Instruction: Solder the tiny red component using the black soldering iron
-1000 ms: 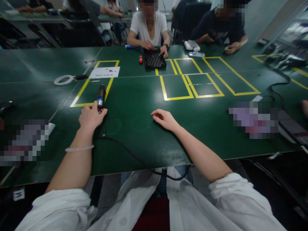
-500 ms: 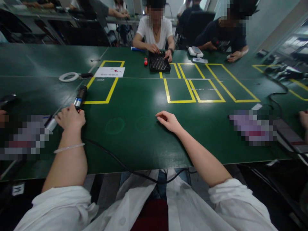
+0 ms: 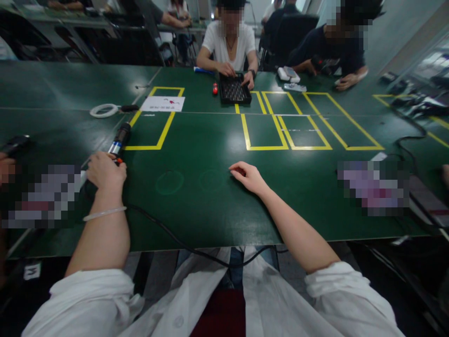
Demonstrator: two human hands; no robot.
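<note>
Handling the tool seems in hand: left grip holds it, right grip curls narrow, loosely. Moving calls for slack cable.

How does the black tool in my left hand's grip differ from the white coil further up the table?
The tool is gripped in the left hand, while the white coil lies on the table with no hand on it. The tool is straight and mostly black, with silver and blue below its dark end; the coil is ring-shaped and pale. Both are on the person's left side.
</note>
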